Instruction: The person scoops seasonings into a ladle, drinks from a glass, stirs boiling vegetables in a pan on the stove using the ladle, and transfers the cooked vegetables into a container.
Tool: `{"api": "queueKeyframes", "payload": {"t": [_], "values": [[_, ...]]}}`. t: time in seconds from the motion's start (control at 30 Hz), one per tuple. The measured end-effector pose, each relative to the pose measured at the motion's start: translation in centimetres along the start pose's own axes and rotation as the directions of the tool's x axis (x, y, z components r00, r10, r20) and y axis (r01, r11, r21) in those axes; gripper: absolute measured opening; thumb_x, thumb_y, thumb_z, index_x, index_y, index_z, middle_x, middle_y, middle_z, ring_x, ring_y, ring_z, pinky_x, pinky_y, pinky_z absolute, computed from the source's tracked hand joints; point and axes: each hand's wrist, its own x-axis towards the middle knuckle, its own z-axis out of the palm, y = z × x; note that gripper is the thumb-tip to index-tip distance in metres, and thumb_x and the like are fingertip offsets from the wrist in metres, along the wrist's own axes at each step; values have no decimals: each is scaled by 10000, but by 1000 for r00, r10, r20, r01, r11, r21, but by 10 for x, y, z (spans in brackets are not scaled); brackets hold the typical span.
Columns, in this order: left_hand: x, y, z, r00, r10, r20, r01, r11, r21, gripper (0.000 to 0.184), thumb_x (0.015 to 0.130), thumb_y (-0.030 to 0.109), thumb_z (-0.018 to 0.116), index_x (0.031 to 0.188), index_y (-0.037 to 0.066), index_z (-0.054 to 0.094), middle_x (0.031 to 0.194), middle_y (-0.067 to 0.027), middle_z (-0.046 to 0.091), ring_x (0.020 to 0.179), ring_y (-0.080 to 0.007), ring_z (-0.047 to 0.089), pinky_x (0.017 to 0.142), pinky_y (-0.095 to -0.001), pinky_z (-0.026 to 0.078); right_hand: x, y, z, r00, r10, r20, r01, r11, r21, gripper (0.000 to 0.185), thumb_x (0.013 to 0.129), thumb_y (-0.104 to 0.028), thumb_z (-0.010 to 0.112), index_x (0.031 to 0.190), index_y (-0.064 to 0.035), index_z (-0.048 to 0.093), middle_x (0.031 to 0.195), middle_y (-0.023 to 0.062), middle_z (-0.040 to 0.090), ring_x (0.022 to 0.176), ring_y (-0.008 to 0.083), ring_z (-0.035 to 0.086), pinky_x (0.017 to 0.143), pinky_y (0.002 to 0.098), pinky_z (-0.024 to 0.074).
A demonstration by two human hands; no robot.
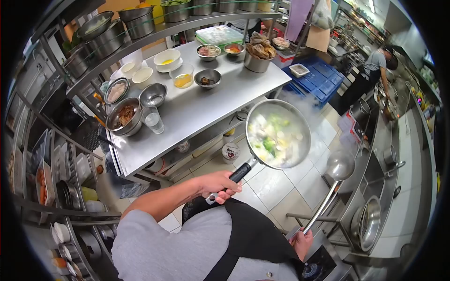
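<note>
My left hand is closed around the black handle of a frying pan, held out in the air over the floor. Inside the pan lie chopped vegetables, green and pale pieces partly blurred by rising steam. Down at my right side, my right hand grips the end of a long metal ladle. The ladle's round bowl points away from me, right of the pan and apart from it. I cannot tell whether the ladle bowl holds anything.
Beyond the pan stands a steel table bearing several bowls, a glass of water and a pot of brown food. A shelf with metal containers hangs above. On the right are a counter with a sink and another person.
</note>
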Motion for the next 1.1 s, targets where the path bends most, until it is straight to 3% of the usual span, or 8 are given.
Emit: {"api": "queueKeyframes", "payload": {"t": [0.1, 0.17, 0.27, 0.47, 0.77, 1.1], "values": [[-11, 29, -22, 987, 91, -132, -99, 994, -53, 231, 913, 103, 654, 875, 103, 426, 609, 28, 409, 426, -44, 392, 350, -235, 334, 50, 13, 31, 999, -18, -50, 16, 999, -48, 117, 796, 7, 491, 910, -10, 471, 600, 40, 443, 374, 162, 456, 351, 316, 428], [-21, 54, -31, 974, 84, -211, -97, 994, -50, 239, 909, 78, 648, 901, 106, 410, 567, 17, 413, 405, -67, 392, 356, -255, 345, 73, 11, 54, 986, 147, -82, -164, 945, -281, 61, 790, 0, 501, 849, -9, 488, 614, 42, 460, 388, 164, 475, 367, 327, 451], [-29, 84, -46, 945, 102, -312, -129, 990, -65, 231, 895, 39, 629, 831, 107, 418, 566, 2, 411, 389, -89, 385, 347, -271, 342, 111, 20, 84, 983, 142, -113, -158, 976, -149, 25, 794, -11, 520, 811, -4, 503, 625, 47, 476, 406, 167, 494, 382, 336, 467], [-22, 114, -77, 888, 187, -420, -242, 967, -81, 174, 884, 30, 622, 888, 104, 464, 587, -8, 424, 405, -93, 395, 344, -272, 344, 161, -7, 149, 967, 245, 66, -236, 964, -120, 54, 803, -26, 559, 828, 7, 524, 632, 58, 488, 411, 190, 536, 379, 345, 458], [16, 140, -69, 836, 256, -485, -398, 892, -215, 172, 895, 45, 630, 924, 89, 466, 616, -2, 445, 420, -80, 398, 362, -256, 327, 262, -90, 199, 893, 222, 392, -86, 939, -334, 108, 772, 19, 551, 868, 19, 500, 621, 52, 489, 397, 183, 534, 384, 335, 462], [43, 166, -28, 717, 372, -590, -610, 745, -271, 123, 925, 65, 610, 917, 91, 490, 611, 31, 441, 421, -42, 405, 348, -235, 334, 340, -181, 224, 789, 122, 603, 265, 817, -512, 104, 757, 27, 529, 817, -18, 456, 593, 36, 462, 411, 143, 507, 373, 309, 432]]}}
